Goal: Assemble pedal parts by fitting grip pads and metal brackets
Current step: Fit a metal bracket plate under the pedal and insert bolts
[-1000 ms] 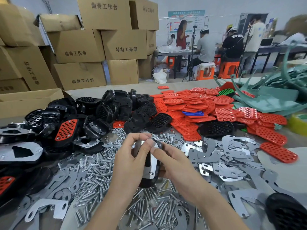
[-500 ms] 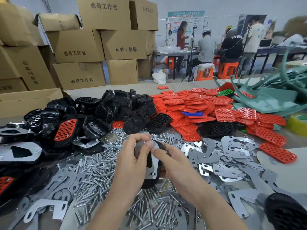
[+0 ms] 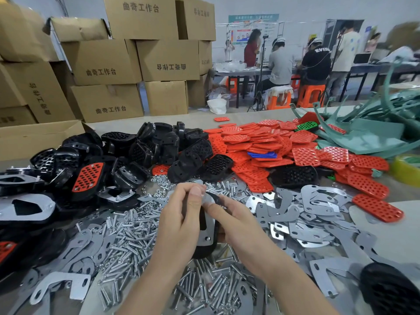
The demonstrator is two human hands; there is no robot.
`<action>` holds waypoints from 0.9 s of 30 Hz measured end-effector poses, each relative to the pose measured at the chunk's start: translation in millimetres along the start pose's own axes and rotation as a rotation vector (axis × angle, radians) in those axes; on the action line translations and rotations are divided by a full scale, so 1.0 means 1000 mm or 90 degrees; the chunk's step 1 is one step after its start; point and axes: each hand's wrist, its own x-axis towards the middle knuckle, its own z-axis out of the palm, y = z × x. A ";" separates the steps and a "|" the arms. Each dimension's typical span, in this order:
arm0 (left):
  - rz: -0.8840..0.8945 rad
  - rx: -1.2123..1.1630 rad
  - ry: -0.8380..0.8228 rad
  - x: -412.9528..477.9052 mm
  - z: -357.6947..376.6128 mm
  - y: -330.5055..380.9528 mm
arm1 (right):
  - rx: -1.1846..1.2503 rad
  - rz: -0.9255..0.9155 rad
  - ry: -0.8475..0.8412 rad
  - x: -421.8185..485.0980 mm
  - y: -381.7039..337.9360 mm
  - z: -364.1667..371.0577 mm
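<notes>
A black pedal body with a silver metal bracket [image 3: 208, 233] on its back stands upright between my hands, above the heap of bolts. My left hand [image 3: 179, 221] wraps round its left side, thumb and forefinger pinched at its top edge. From the right, my right hand [image 3: 234, 221] grips it, fingertips meeting the left thumb at the top. What the fingertips pinch there is hidden. Black pedal bodies [image 3: 159, 151] are heaped at the back left, red grip pads [image 3: 256, 144] at the back centre and loose metal brackets [image 3: 316, 208] to the right.
Silver bolts [image 3: 127, 242] and small nuts [image 3: 161, 180] cover the table under my hands. Finished pedals [image 3: 87, 178] lie at the left. Green plastic parts [image 3: 372, 135] and a yellow tape roll [image 3: 406, 169] sit at the far right. Cardboard boxes [image 3: 104, 62] stand behind; people work at distant tables.
Hardly anything has moved. Both hands keep hold of the pedal, and the fingertips have shifted slightly at its top edge.
</notes>
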 end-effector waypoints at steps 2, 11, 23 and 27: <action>0.003 0.001 -0.012 0.000 0.000 0.001 | -0.005 0.007 0.008 0.000 0.000 0.000; -0.012 -0.033 0.001 0.001 -0.001 0.002 | -0.013 0.006 0.013 0.000 -0.002 -0.001; 0.034 0.042 -0.003 -0.001 -0.005 -0.001 | -0.036 -0.015 0.014 0.002 0.002 -0.002; 0.090 0.151 0.057 0.002 -0.008 -0.002 | -0.170 -0.147 0.092 0.002 0.002 -0.002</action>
